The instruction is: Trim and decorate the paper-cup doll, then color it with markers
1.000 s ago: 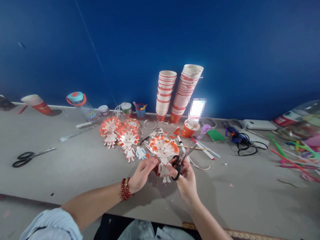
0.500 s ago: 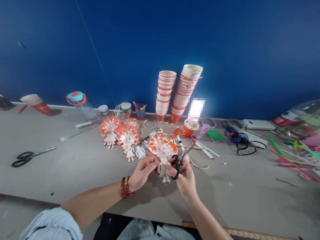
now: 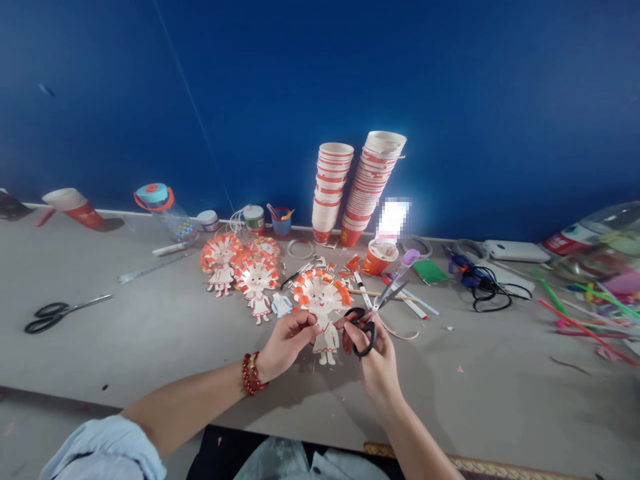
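Note:
My left hand pinches the left side of a paper doll, which has an orange-and-white fringed head, a smiling drawn face and a white dress. Black-handled scissors are in my right hand, their blades pointing up and away to the right and parted a little. My right fingertips lie close to the doll's right side; whether they touch it I cannot tell. Just left of it lie similar finished-looking dolls and a small blue-and-white paper dress.
Two tall stacks of paper cups stand against the blue wall. Paper scraps, markers and a red cup lie beyond my hands. A second pair of scissors rests at left. Glue gun and colourful sticks are at right.
The doll has shifted slightly left and turned a little. My right hand has drawn back to the right with the scissors, whose blades now spread and point more to the right.

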### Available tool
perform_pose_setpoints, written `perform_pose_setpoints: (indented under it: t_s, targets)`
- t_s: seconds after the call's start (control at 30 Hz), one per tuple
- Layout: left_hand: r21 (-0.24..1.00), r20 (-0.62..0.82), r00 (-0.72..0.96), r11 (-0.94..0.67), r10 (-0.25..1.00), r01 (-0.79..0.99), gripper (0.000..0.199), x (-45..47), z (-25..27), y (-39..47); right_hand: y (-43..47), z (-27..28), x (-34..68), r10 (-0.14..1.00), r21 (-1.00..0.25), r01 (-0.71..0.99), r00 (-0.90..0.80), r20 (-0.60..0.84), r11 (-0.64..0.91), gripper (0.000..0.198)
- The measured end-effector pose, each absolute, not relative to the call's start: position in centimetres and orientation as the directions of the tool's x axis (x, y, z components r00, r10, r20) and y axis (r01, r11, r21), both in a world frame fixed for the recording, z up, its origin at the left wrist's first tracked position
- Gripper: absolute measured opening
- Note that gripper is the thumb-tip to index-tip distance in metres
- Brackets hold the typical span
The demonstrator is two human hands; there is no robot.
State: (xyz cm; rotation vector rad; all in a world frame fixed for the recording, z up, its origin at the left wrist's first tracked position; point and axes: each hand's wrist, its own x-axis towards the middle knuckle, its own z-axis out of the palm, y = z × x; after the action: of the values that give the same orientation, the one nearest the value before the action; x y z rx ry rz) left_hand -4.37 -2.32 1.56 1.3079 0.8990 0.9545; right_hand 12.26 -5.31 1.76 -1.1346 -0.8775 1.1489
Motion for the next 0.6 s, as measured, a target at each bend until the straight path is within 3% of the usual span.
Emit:
perform_pose_setpoints:
  t_s: [0.27,0.6]
  targets:
    - [0.996,0.036,0.368,-0.004,0.929,-0.087,0.031,-4.48,1.40,-2.47,-5.37,2.20,11.89,0.993,-0.990,-0.139,0.118,-0.005,0.011,0.026]
    - [0.928,-0.122,0.381,0.242,0.916,-0.284,0.042,-4.02,1.28,-2.35,-5.52,1.90,12.01,0.987,-0.994,-0.063,0.142,0.074,0.084,0.025]
